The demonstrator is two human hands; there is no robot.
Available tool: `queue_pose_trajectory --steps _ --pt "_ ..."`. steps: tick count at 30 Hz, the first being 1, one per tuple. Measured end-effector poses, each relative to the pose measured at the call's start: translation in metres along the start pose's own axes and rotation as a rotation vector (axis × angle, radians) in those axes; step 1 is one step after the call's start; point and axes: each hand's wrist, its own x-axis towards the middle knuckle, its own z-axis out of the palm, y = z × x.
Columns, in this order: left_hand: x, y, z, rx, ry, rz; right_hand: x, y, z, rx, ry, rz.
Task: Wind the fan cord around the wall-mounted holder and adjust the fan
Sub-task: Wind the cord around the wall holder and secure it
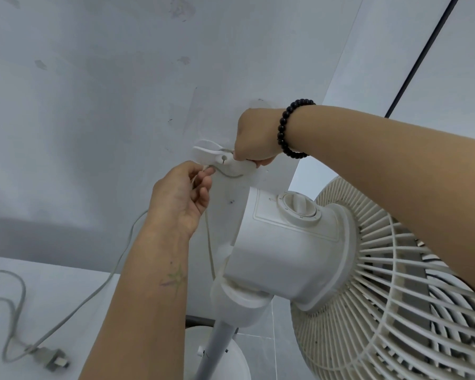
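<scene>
A white pedestal fan (pixel 283 248) stands close to the wall, its cream grille (pixel 390 283) at the right. A white holder (pixel 220 160) is fixed to the wall just above the fan's motor housing. My right hand (pixel 254 138), with a black bead bracelet on the wrist, grips the holder's right end. My left hand (pixel 183 196) pinches the grey-white cord (pixel 209 242) right below the holder. A short piece of cord lies across the holder's face. The rest of the cord trails down left to the plug (pixel 54 362).
The pale grey wall (pixel 93 105) fills the upper left. A white surface (pixel 52 311) at lower left carries the loose cord loop and plug. The fan's pole (pixel 217 349) and round base sit at the bottom centre. A dark line (pixel 422 56) runs along the ceiling or wall at upper right.
</scene>
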Motion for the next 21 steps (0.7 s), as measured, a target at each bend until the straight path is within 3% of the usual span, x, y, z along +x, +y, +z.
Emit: queue_pose_trajectory --steps 7,16,21 --pt "0.005 0.02 -0.02 -0.004 0.076 0.123 0.002 0.001 0.006 0.114 -0.017 -0.016" --pt "0.006 0.028 -0.023 -0.379 0.119 0.213 0.008 0.003 0.008 -0.012 0.079 -0.03" --pt "0.009 0.025 -0.013 -0.107 0.0 0.413 0.004 0.002 0.009 -0.046 0.253 -0.102"
